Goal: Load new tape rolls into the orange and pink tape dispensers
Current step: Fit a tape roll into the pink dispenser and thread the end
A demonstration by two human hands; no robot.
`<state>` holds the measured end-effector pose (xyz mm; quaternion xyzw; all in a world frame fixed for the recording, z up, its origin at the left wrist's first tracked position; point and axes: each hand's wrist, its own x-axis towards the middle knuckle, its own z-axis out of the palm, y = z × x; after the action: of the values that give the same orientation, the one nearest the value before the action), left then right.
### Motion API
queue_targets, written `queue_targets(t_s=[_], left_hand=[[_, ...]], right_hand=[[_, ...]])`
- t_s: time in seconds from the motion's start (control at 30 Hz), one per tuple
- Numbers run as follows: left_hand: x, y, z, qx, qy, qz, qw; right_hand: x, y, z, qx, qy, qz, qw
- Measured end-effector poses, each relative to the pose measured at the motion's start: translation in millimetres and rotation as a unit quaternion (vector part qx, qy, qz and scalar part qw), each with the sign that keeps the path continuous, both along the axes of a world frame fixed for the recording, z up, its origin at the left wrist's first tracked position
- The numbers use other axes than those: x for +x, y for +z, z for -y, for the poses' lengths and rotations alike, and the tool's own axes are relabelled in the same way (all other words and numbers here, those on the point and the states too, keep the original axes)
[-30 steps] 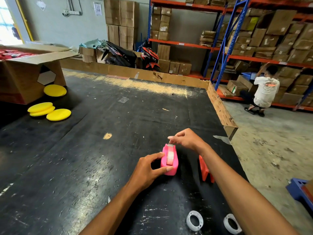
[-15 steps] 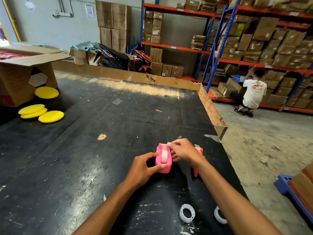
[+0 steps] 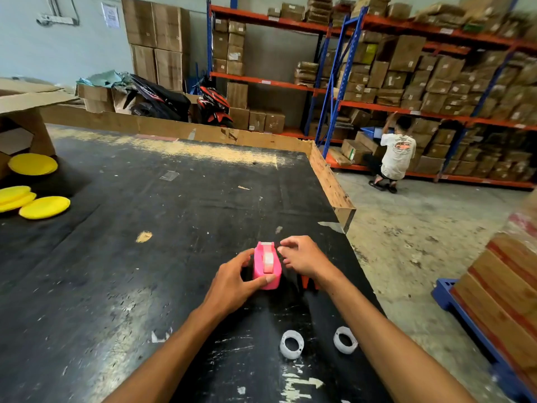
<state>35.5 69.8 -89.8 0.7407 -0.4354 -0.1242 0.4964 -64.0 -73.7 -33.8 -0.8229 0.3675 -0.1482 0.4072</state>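
Note:
The pink tape dispenser stands on the black table with a tape roll seated in its slot. My left hand grips its left side and near end. My right hand hovers at its right side, fingers curled by the tape; whether it pinches the tape end I cannot tell. The orange dispenser is mostly hidden under my right wrist. Two white empty tape cores lie near me on the table.
Yellow round pads and an open cardboard box sit at the far left. A cardboard wall lines the table's far and right edges. A person crouches by the shelves. Stacked boxes on a blue pallet stand at right.
My right hand has drawn back from the dispenser's front cutter to its right side, now covering most of the orange dispenser. My left hand keeps its hold on the pink dispenser.

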Motion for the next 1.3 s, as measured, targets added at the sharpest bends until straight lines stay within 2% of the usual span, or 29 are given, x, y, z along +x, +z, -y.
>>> queue_targets(t_s=[0.13,0.2,0.3,0.4,0.47,0.67,0.8,1.0,1.1,1.3], left_hand=[[-4,10,-8,-0.029,0.021,0.071,0.997],[-12,19,-14,-0.041,-0.015,0.060,0.997],[-36,37,-20,0.011,-0.139,0.037,0.990],[-55,41,-23,0.116,-0.231,0.090,0.962],[-62,37,-24,0.161,-0.259,0.131,0.943],[-72,30,-22,0.196,-0.276,0.259,0.905],[-63,27,-28,0.183,-0.253,0.254,0.915],[-4,33,-67,0.163,-0.132,0.229,0.951],[31,35,-87,0.170,-0.070,0.234,0.955],[78,34,-98,0.221,-0.004,0.243,0.945]], right_hand=[[-32,21,-3,-0.004,-0.019,0.037,0.999],[-54,31,-6,-0.004,-0.017,0.027,1.000],[-94,36,-12,-0.042,0.022,-0.084,0.995],[-132,32,-20,-0.066,0.058,-0.222,0.971],[-152,25,-27,-0.067,0.068,-0.279,0.955],[-174,-2,-45,-0.125,0.041,-0.224,0.966],[-160,-6,-53,-0.139,0.030,-0.205,0.968],[-89,-1,-82,-0.135,0.108,-0.160,0.972],[-42,1,-101,-0.135,0.143,-0.139,0.971],[38,-6,-114,-0.181,0.115,-0.135,0.967]])
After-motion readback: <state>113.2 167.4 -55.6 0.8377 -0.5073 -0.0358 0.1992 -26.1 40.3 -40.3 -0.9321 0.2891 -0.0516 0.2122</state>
